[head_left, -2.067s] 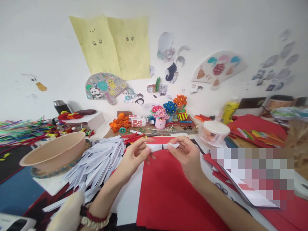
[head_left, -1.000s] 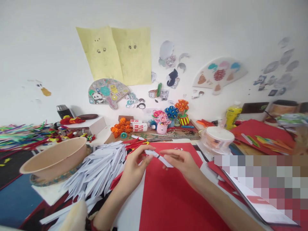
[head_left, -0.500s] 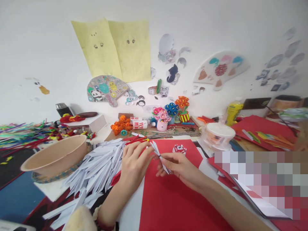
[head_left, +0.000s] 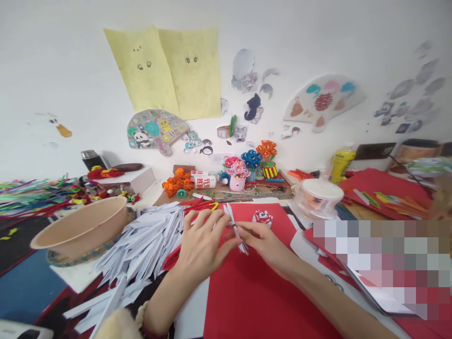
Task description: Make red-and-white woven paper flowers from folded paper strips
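Observation:
A small bundle of folded white paper strips [head_left: 229, 213], drawn in at its middle by a thin dark tie, stands tilted between my hands above a red sheet [head_left: 247, 292]. My right hand [head_left: 263, 239] pinches it near the tie with thumb and fingers. From the other side my left hand [head_left: 205, 239] is closed on it, its fingers curled over and its thumb low on the strips; the fingertips are partly hidden. Behind my right hand a red-and-white striped paper piece [head_left: 262, 217] lies on the red sheet.
Left of my hands spreads a pile of folded white paper strips [head_left: 141, 240], beside a beige basin [head_left: 81, 230]. Craft flowers in pots [head_left: 237, 182] and a white bottle [head_left: 204, 181] are at the back. A round plastic tub [head_left: 318, 197] and a yellow bottle [head_left: 342, 165] stand right.
The bundle has turned slightly more upright. My left thumb has come down to its lower part, and my right fingers have closed in around the tie.

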The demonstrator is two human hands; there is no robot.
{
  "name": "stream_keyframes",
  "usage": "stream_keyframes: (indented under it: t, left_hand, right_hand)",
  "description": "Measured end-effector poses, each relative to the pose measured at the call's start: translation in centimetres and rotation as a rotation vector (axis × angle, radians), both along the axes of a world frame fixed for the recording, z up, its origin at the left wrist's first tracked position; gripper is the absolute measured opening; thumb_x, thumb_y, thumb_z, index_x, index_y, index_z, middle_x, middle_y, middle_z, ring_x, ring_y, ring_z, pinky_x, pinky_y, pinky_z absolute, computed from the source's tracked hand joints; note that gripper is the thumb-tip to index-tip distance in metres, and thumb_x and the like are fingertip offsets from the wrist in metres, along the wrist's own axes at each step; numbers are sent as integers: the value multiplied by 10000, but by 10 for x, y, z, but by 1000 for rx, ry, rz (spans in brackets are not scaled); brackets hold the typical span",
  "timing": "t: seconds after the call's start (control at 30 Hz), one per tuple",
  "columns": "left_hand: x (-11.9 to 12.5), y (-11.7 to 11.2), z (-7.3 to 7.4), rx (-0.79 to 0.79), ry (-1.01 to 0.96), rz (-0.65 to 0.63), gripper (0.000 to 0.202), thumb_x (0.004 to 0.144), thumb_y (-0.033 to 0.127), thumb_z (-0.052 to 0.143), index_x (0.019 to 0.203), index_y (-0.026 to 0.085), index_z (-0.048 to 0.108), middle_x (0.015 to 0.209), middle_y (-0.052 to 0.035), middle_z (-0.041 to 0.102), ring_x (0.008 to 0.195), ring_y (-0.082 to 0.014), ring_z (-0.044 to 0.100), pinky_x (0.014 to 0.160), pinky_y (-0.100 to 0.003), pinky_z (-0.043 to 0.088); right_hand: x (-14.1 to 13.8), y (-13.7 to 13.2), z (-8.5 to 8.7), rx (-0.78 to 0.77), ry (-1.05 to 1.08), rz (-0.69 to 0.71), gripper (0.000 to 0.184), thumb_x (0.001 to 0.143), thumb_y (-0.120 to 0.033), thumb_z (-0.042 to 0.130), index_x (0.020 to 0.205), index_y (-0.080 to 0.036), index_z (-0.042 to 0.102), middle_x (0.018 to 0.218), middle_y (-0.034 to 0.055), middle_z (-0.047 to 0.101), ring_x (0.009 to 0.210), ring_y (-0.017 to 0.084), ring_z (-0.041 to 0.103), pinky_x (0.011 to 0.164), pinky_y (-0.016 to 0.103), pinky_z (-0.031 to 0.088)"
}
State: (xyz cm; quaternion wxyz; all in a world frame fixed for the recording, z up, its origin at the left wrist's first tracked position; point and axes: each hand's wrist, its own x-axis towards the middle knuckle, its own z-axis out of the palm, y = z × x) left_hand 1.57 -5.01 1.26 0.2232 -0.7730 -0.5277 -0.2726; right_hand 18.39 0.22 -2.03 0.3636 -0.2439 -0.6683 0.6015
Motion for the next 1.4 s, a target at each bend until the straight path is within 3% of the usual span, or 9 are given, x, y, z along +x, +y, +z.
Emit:
stream_keyframes:
  t: [0.1,0.2,0.4,0.6,0.83,1.1,1.4]
  left_hand:
    - [4,-2,0,-60,-14,21,364,802,509,631,1015,214,629,1083,-56,690,1014,-278,557,938,-444,243]
    - [6,-3,0,-83,-20,6,340,802,452,638,1040,210,614,1132,-63,668,1061,-280,541,962,-450,236]
    - [4,-4,3,-155,-25,-46,248,817,319,589,1051,236,600,1142,-42,647,1050,-247,534,957,-440,246]
    - [-2,-4,10,-246,14,-91,229,796,299,589,1017,241,597,1093,-24,648,989,-239,533,888,-409,282]
    - [3,-2,-1,-154,95,-45,175,762,199,559,933,219,592,981,-33,669,918,-232,532,852,-403,300]
    - [7,-3,1,-58,89,-55,59,822,173,537,839,214,576,805,7,681,866,-200,545,886,-379,281]
    - [5,-2,-3,-1,79,-31,88,885,223,527,945,239,590,872,-2,701,865,-203,548,872,-388,272]
  right_hand:
    - [1,1,1,32,-19,-3,358,879,-504,549,889,-184,708,677,4,560,749,178,530,651,267,432]
    - [1,3,4,54,-36,-35,333,883,-477,553,932,-185,707,747,9,604,781,176,545,690,273,441]
    - [2,5,4,55,-50,3,364,782,-523,659,842,-165,685,678,-14,579,634,142,522,594,251,432]
    - [6,6,3,87,-107,96,374,833,-526,598,741,-164,618,609,-26,537,553,121,500,525,230,399]
    - [5,3,5,124,-117,143,351,887,-502,537,749,-183,583,651,-26,547,608,142,530,583,245,419]
    - [6,5,6,164,-139,162,356,934,-480,469,799,-172,587,716,-5,565,677,153,532,654,258,414]
    - [7,5,7,202,-157,134,365,931,-488,476,783,-161,539,779,2,539,717,145,487,688,258,396]
